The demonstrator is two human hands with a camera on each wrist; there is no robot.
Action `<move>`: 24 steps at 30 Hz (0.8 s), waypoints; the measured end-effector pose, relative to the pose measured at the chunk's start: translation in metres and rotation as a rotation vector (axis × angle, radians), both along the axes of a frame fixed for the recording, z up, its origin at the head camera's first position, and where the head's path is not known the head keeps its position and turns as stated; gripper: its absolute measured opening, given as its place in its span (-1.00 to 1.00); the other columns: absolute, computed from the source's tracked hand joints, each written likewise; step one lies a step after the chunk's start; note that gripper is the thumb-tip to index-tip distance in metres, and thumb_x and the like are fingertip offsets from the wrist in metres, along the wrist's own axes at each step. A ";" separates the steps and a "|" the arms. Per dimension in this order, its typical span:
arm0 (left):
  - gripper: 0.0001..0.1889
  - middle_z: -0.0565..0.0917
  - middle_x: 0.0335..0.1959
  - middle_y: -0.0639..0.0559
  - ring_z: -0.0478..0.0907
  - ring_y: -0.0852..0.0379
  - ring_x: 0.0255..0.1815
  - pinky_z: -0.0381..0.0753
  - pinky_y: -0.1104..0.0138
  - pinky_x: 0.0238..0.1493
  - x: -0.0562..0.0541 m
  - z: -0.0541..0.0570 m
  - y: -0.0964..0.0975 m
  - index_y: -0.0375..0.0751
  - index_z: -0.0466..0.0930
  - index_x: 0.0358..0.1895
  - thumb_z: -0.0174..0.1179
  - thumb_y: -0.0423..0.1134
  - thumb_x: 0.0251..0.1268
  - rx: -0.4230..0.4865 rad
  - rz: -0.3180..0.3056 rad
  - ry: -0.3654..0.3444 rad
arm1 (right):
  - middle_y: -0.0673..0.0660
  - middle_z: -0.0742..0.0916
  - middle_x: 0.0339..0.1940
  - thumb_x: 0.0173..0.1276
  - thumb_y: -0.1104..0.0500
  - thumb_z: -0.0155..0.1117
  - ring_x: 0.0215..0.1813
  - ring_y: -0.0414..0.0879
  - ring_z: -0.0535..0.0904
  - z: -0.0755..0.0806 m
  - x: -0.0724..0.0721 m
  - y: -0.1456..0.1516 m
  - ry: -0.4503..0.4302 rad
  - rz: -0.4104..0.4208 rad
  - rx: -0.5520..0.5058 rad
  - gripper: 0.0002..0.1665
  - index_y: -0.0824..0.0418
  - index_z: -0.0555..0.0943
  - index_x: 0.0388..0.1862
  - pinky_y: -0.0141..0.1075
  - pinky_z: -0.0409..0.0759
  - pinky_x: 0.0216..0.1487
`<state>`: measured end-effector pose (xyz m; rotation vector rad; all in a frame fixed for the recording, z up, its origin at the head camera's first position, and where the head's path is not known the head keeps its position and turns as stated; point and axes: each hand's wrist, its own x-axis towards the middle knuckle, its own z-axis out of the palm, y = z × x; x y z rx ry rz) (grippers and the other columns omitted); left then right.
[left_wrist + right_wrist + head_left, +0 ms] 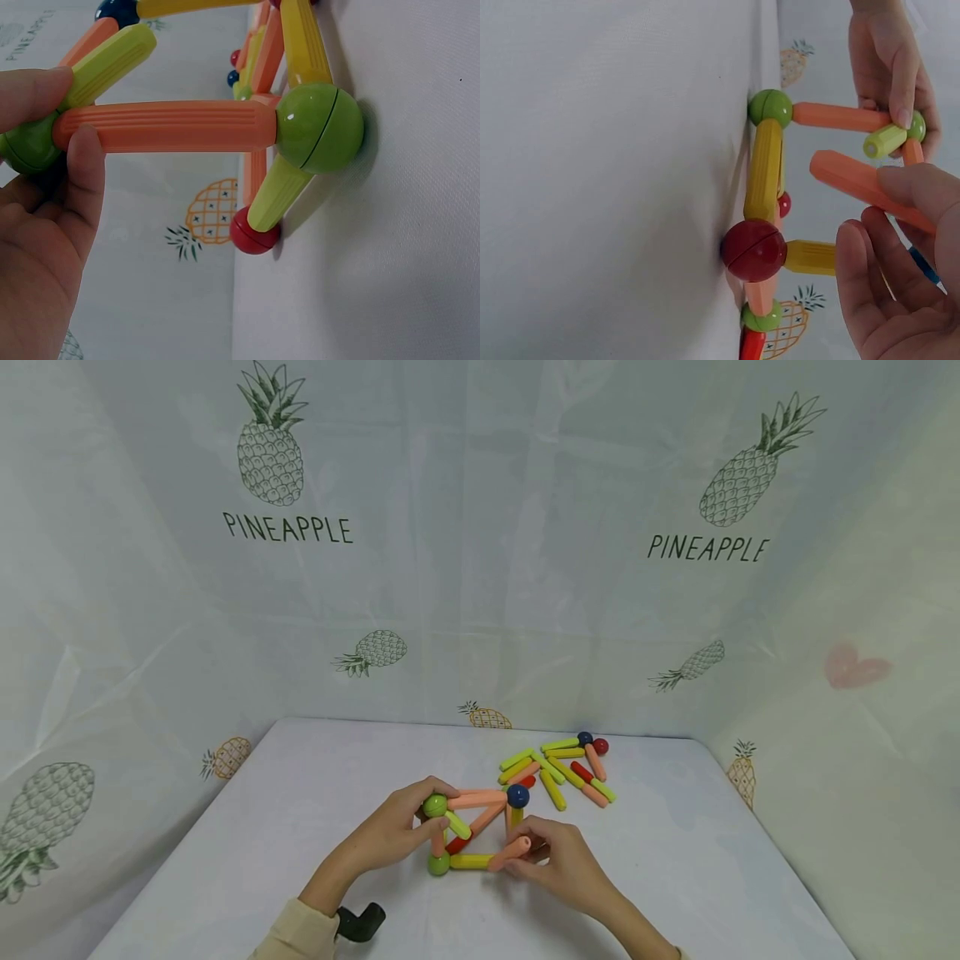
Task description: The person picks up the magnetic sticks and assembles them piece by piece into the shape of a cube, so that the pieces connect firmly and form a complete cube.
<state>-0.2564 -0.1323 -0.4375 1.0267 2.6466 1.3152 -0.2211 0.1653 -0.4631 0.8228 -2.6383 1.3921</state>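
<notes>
A frame of magnetic sticks and balls stands on the table. My left hand (390, 827) grips its raised green ball (435, 806), with the thumb against a yellow-green stick (112, 64) jutting from it. An upright orange stick (180, 126) joins that ball to a lower green ball (319, 127). My right hand (562, 860) pinches another orange stick (847, 176) between thumb and fingers, one end pointing free; its other end is hidden by the hand. Under it, a yellow stick (471, 862) runs to a red ball (754, 251). A dark blue ball (517, 796) tops the far right corner.
Loose yellow, green, orange and red sticks (553, 789) lie behind the frame to the right, with a blue ball (585, 738) and a red ball (601, 747). A black curved piece (363, 922) shows beside the left wrist. Pineapple-print cloth (487, 568) hangs around the table.
</notes>
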 end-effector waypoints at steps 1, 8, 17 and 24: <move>-0.65 0.57 -0.11 0.31 0.51 0.20 -0.22 0.56 0.32 -0.19 0.000 0.000 0.000 0.18 0.44 0.20 0.20 -0.09 0.40 0.001 -0.001 -0.001 | -0.12 0.70 -0.30 0.19 0.06 0.50 -0.31 -0.19 0.65 0.000 0.000 0.000 0.000 -0.001 0.000 -0.72 -0.02 0.64 -0.13 -0.31 0.66 -0.25; -0.65 0.57 -0.13 0.31 0.52 0.20 -0.23 0.56 0.32 -0.20 0.000 0.000 0.000 0.18 0.44 0.20 0.20 -0.09 0.40 0.007 -0.003 0.003 | -0.17 0.69 -0.40 0.20 0.13 0.49 -0.39 -0.17 0.57 0.002 0.002 0.001 0.023 -0.017 0.014 -0.77 -0.03 0.58 -0.25 -0.23 0.66 -0.31; -0.65 0.57 -0.13 0.31 0.51 0.19 -0.22 0.57 0.29 -0.20 -0.001 0.000 0.002 0.20 0.44 0.20 0.20 -0.08 0.40 0.005 -0.001 -0.008 | -0.20 0.70 -0.40 0.16 0.24 0.49 -0.40 -0.20 0.60 0.001 0.004 -0.001 0.031 -0.015 0.022 -0.70 -0.05 0.52 -0.34 -0.29 0.64 -0.36; -0.65 0.58 -0.15 0.31 0.52 0.20 -0.23 0.56 0.29 -0.21 0.000 0.000 0.001 0.19 0.44 0.20 0.20 -0.09 0.40 0.004 0.002 -0.007 | -0.22 0.71 -0.29 0.19 0.20 0.47 -0.35 -0.21 0.60 -0.001 0.003 -0.003 0.033 -0.020 0.070 -0.72 0.05 0.68 -0.09 -0.23 0.66 -0.27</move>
